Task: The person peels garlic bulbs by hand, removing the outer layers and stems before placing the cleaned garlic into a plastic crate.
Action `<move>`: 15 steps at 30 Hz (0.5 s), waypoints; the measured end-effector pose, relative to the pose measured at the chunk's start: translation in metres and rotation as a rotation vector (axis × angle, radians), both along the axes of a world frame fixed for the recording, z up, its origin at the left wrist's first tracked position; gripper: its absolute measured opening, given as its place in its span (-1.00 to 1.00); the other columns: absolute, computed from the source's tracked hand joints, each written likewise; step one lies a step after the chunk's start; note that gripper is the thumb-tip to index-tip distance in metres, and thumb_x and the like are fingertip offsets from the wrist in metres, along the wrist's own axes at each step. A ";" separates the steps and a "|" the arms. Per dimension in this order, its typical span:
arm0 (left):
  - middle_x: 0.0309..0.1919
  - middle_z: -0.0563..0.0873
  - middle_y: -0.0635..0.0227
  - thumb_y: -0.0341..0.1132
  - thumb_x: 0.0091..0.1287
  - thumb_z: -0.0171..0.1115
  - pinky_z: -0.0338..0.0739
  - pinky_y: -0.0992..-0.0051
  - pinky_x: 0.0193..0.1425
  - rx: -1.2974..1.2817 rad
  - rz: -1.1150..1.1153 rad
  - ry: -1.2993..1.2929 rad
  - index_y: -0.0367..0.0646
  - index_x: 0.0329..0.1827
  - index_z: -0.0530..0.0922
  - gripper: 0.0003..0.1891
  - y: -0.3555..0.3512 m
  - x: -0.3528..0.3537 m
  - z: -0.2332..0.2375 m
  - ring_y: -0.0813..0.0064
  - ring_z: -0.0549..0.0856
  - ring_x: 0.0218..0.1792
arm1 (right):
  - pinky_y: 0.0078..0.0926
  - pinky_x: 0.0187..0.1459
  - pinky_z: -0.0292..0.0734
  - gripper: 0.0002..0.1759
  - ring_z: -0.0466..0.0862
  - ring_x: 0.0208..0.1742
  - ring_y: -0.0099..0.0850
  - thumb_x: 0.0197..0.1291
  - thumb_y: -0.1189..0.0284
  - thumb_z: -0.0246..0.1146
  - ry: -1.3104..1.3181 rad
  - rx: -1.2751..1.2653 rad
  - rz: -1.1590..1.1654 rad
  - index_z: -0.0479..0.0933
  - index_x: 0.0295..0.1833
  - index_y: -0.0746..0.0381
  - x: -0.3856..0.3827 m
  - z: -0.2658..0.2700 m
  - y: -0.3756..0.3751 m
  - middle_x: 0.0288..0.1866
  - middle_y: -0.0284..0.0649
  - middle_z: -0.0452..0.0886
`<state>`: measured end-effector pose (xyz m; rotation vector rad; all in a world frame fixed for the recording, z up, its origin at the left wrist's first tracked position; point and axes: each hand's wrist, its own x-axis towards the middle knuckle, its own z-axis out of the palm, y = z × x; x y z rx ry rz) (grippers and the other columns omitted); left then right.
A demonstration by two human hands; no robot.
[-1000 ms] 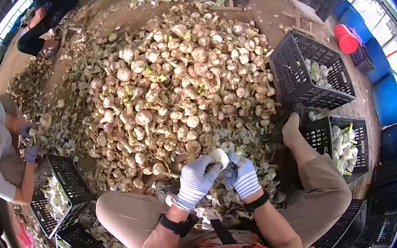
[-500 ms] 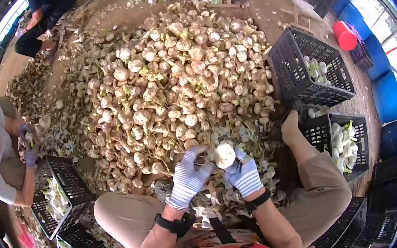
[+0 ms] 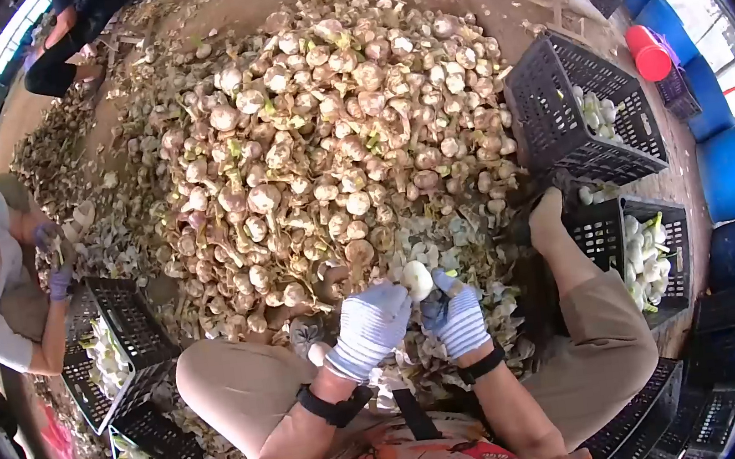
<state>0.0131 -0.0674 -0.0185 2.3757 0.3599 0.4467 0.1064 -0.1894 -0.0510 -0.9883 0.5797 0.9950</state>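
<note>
A pale, peeled-looking garlic bulb [image 3: 417, 280] with a short green stem is between my two hands, above the near edge of the garlic heap [image 3: 348, 149]. My right hand [image 3: 457, 317], in a blue-and-white striped glove with darkened fingertips, grips the bulb from the right. From the left, my left hand [image 3: 369, 328] in a matching glove is closed, its fingertips pinching at the bulb's side. Any bit of skin between those fingertips is too small to make out. Loose garlic skins [image 3: 428, 240] lie around and below both hands.
Black crates with white garlic stand at my right, one farther [image 3: 584, 125] and one nearer [image 3: 643, 264]. Two more crates [image 3: 128, 337] are at my left, beside a seated person [image 3: 1, 274] in gloves. Blue barrels [image 3: 723, 177] and a red container [image 3: 649, 57] line the right side.
My left hand has closed from open fingers and moved right against the bulb. The bulb has turned, so its green stem now shows at the right. The view has shifted slightly.
</note>
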 end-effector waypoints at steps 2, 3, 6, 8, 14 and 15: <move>-0.65 0.49 0.20 -0.34 0.11 0.21 0.45 0.26 -0.52 -0.023 -0.030 -0.011 -0.14 -0.59 0.40 -0.81 0.000 0.002 -0.003 0.14 0.57 -0.58 | -0.54 -0.73 0.26 -0.79 0.41 -0.75 -0.47 0.20 0.30 0.18 0.018 0.002 -0.002 0.43 -0.40 0.18 -0.001 0.000 -0.003 -0.67 -0.33 0.44; -0.68 0.49 0.18 -0.37 0.09 0.20 0.44 0.28 -0.53 -0.056 -0.010 -0.048 -0.17 -0.61 0.43 -0.82 -0.001 0.004 0.001 0.11 0.54 -0.59 | -0.55 -0.73 0.26 -0.79 0.43 -0.72 -0.49 0.20 0.30 0.18 0.037 0.074 0.011 0.44 -0.37 0.20 -0.001 0.001 -0.005 -0.65 -0.33 0.45; -0.64 0.55 0.18 -0.41 0.10 0.20 0.46 0.37 -0.52 -0.400 0.067 -0.016 -0.22 -0.54 0.53 -0.89 -0.001 0.009 0.008 0.26 0.58 -0.61 | -0.57 -0.69 0.30 -0.76 0.47 -0.66 -0.51 0.18 0.28 0.19 0.068 0.258 0.006 0.46 -0.27 0.26 -0.002 0.004 -0.010 -0.57 -0.31 0.49; -0.60 0.65 0.34 -0.47 0.16 0.20 0.51 0.58 -0.46 -0.753 0.196 0.059 -0.32 -0.39 0.63 -0.90 0.003 0.008 0.018 0.62 0.62 -0.53 | -0.58 -0.67 0.35 -0.72 0.49 -0.62 -0.52 0.17 0.27 0.20 0.076 0.374 -0.007 0.47 -0.19 0.29 -0.002 0.007 -0.009 -0.51 -0.29 0.52; -0.55 0.65 0.28 -0.44 0.18 0.18 0.57 0.54 -0.41 -1.459 0.379 -0.159 -0.39 -0.40 0.59 -0.86 0.019 0.004 0.001 0.43 0.65 -0.50 | -0.55 -0.45 0.55 -0.57 0.57 -0.40 -0.44 0.14 0.25 0.17 0.021 0.417 -0.061 0.42 0.03 0.31 0.010 -0.004 -0.018 -0.20 -0.21 0.59; -0.55 0.65 0.27 -0.43 0.17 0.18 0.57 0.51 -0.39 -1.186 0.286 0.049 -0.36 -0.39 0.59 -0.87 0.023 0.002 -0.008 0.43 0.65 -0.49 | -0.54 -0.51 0.51 -0.59 0.53 -0.47 -0.44 0.13 0.26 0.17 -0.003 0.403 -0.182 0.44 0.03 0.28 0.025 -0.001 -0.023 -0.21 -0.24 0.60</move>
